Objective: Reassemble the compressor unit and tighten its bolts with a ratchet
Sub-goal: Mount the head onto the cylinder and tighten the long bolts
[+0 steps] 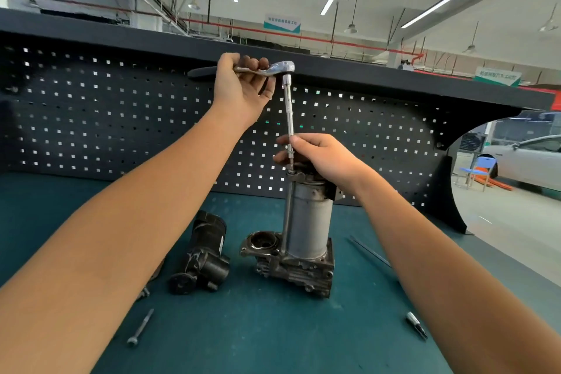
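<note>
The compressor unit (306, 222) stands upright mid-bench: a grey cylinder on a cast metal base, with a long bolt running down its left side. A chrome ratchet (280, 67) with a long extension bar (289, 112) sits vertically on the bolt head at the cylinder's top. My left hand (243, 88) grips the ratchet handle, which points left. My right hand (318, 158) rests on top of the cylinder and pinches the lower end of the extension bar.
A black motor part (203, 255) lies left of the compressor on the teal bench mat (258, 328). A loose long bolt (141, 328) lies front left, a small bit (416, 325) front right, a thin rod (368, 250) to the right. A dark pegboard (91, 118) backs the bench.
</note>
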`<state>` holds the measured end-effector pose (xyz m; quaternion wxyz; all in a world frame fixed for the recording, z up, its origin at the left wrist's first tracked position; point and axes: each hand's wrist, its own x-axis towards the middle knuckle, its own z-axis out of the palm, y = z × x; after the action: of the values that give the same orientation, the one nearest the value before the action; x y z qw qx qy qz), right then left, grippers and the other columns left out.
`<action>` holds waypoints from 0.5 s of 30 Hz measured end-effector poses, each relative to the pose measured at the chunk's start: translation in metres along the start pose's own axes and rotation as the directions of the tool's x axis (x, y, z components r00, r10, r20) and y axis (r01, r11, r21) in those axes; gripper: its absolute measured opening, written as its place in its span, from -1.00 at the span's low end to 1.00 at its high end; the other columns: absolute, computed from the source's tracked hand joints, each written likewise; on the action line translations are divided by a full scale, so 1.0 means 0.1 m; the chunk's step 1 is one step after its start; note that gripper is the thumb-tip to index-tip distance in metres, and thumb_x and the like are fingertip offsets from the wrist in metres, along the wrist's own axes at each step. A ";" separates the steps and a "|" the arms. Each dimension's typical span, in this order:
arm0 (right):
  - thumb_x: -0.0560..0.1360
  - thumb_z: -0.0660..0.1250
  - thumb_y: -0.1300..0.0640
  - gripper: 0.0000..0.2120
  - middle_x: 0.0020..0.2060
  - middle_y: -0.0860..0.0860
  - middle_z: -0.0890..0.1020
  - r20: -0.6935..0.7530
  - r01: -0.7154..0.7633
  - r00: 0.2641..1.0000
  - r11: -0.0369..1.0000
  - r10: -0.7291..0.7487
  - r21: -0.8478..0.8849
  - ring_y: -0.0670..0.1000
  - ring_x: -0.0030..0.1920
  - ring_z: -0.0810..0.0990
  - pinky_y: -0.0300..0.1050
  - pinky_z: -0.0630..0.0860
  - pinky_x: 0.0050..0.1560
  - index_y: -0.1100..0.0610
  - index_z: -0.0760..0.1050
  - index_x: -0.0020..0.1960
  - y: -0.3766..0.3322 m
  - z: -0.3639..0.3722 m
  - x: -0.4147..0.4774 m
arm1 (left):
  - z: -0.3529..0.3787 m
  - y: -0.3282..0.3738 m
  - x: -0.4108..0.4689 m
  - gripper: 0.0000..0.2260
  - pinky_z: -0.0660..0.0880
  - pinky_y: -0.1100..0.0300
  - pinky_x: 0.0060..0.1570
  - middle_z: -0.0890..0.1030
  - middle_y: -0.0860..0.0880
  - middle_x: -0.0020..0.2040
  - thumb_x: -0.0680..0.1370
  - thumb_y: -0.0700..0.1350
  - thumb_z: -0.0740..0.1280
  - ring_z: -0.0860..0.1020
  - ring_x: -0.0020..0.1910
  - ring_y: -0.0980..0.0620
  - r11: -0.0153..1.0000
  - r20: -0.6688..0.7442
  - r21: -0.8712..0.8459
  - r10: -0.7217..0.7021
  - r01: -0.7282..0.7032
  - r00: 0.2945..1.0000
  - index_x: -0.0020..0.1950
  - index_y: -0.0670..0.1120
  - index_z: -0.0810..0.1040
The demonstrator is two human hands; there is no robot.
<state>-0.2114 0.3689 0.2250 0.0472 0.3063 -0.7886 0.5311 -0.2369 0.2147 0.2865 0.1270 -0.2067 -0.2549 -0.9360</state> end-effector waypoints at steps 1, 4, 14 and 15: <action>0.62 0.12 0.13 -0.78 -0.25 -0.08 0.67 0.023 0.000 1.000 1.000 0.000 0.005 -0.17 -0.32 0.59 -0.36 0.53 -0.27 0.17 0.51 0.12 0.00 -0.02 0.00 | 0.01 -0.02 0.02 -0.70 0.43 0.13 -0.17 0.52 -0.01 -0.34 0.56 -0.09 0.14 0.55 -0.26 0.06 1.000 -0.009 -0.001 -0.009 0.009 1.000 -0.37 -0.11 0.38; 0.60 0.16 0.18 -0.81 -0.28 -0.07 0.67 0.000 0.029 1.000 1.000 -0.029 0.003 -0.19 -0.32 0.60 -0.37 0.54 -0.25 0.17 0.55 0.00 0.02 -0.05 -0.01 | 0.06 -0.05 0.00 -0.71 0.42 0.15 -0.16 0.52 -0.02 -0.29 0.59 -0.06 0.13 0.54 -0.24 0.05 0.999 -0.018 0.048 -0.013 0.014 1.000 -0.31 -0.11 0.37; 0.55 0.28 0.15 -0.82 -0.33 -0.08 0.67 -0.078 0.096 0.992 0.993 -0.102 -0.073 -0.05 -0.15 0.65 -0.09 0.59 0.05 0.05 0.58 -0.20 0.04 0.05 0.09 | 0.46 -0.12 -0.59 -0.92 0.47 0.27 0.04 0.54 0.11 -0.27 0.58 -0.16 0.20 0.58 -0.20 0.14 0.157 0.695 0.654 0.260 -0.740 0.670 -0.09 -0.11 0.45; 0.55 0.28 0.13 -0.83 -0.31 -0.07 0.67 -0.079 0.096 0.992 0.991 -0.103 -0.088 -0.06 -0.17 0.65 -0.09 0.59 0.03 0.05 0.59 -0.19 0.03 0.05 0.09 | 0.45 -0.08 -0.58 -0.91 0.46 0.24 0.05 0.54 0.10 -0.26 0.59 -0.16 0.19 0.58 -0.17 0.06 0.229 0.644 0.671 0.291 -0.705 0.707 -0.10 -0.07 0.44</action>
<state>-0.2192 0.3614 0.2236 0.1194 0.3206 -0.7913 0.5067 -0.1741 0.2530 0.2920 0.4626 -0.3575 -0.6438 -0.4937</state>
